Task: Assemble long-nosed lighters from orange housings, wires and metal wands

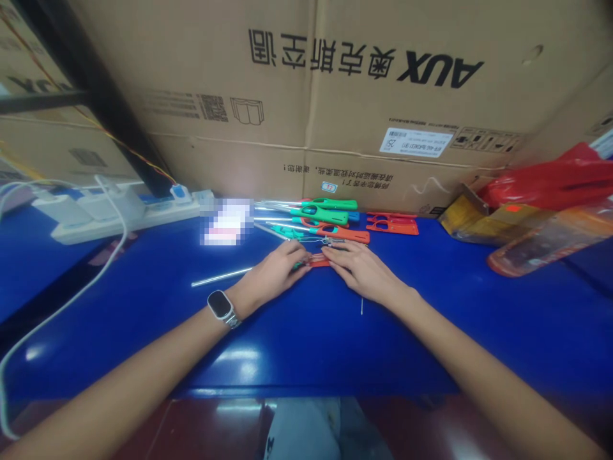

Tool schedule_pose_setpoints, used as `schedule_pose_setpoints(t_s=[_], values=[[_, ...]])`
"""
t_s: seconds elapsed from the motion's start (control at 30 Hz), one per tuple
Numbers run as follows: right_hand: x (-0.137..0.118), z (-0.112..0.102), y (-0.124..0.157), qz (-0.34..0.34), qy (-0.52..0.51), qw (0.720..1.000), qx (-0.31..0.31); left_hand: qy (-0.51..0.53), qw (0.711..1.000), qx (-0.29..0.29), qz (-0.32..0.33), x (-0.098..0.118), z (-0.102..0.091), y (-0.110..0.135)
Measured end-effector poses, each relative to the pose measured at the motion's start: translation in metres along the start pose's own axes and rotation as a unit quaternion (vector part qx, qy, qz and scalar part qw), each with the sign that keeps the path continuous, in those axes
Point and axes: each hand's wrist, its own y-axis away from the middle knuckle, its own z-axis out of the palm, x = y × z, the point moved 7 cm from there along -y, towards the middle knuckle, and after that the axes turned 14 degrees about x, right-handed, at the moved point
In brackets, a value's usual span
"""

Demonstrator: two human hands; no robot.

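Note:
Both my hands rest on the blue table, meeting over a small orange plastic piece. My left hand, a smartwatch on its wrist, is closed on the piece's left end, from which a thin metal rod runs left. My right hand presses its curled fingers on the piece's right end. Just beyond lie several long lighters with green and orange handles.
Empty orange handle shells lie at the back right. A large cardboard box walls the rear. A white power strip with cables sits at left. Red and clear plastic bags are piled at right.

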Motion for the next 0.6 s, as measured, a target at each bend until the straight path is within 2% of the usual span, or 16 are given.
schedule_pose_setpoints(t_s=[0.1, 0.27, 0.43, 0.5, 0.6], values=[[-0.001, 0.0, 0.001, -0.004, 0.017, 1.0, -0.014, 0.008, 1.0, 0.008, -0.005, -0.002, 0.0, 0.001], [-0.003, -0.004, 0.002, -0.006, 0.036, 0.999, -0.027, 0.016, 0.999, 0.016, 0.026, 0.0, 0.002, 0.001], [-0.014, -0.009, -0.01, -0.006, 0.063, 0.998, -0.001, 0.013, 0.999, 0.013, 0.029, 0.002, 0.0, 0.0], [-0.024, -0.004, -0.016, -0.018, 0.063, 0.998, -0.007, -0.008, 1.0, 0.01, 0.029, 0.003, -0.003, -0.001], [-0.036, 0.012, -0.019, -0.017, 0.045, 0.997, -0.06, -0.035, 0.999, 0.001, 0.014, 0.004, -0.006, -0.002]])
